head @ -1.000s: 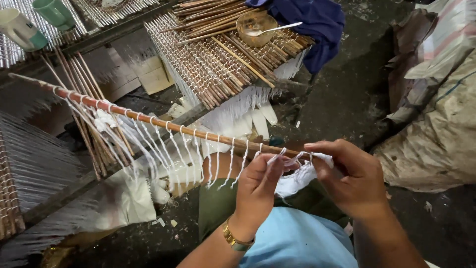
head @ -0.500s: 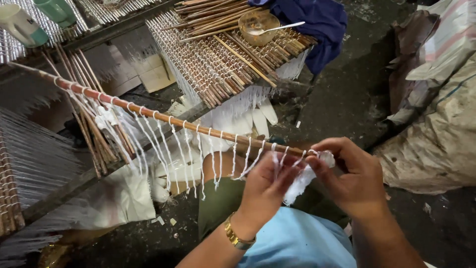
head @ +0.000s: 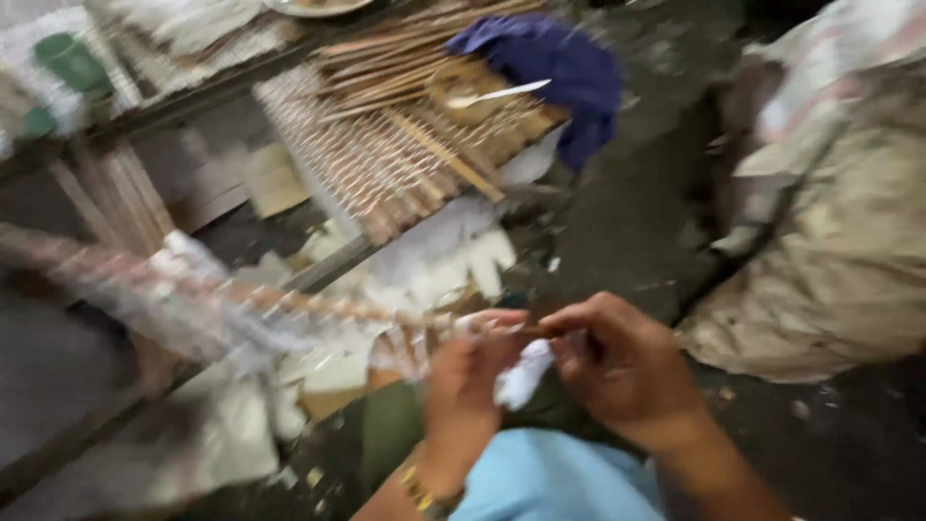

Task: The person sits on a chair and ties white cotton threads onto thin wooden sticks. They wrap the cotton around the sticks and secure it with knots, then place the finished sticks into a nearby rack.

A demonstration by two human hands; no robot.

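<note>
A long thin wooden stick [head: 289, 301] with many white paper strips hanging from it runs from the far left to my hands; it is blurred by motion. My left hand [head: 465, 386] pinches the stick near its right end. My right hand [head: 622, 371] grips the stick's tip, with a wad of white paper [head: 524, 374] held between the two hands. A gold bracelet [head: 424, 497] sits on my left wrist.
A rack of brown sticks [head: 405, 145] lies beyond my hands, with a blue cloth [head: 559, 68] and a small bowl with a spoon [head: 477, 92] on it. A pale sack [head: 830, 251] lies at right. Green cups [head: 68, 63] stand at upper left. White paper scraps [head: 434, 260] litter the dark floor.
The stick's far end has swung downward and blurs with motion. The view has shifted, and both hands sit slightly lower and more to the right in the frame.
</note>
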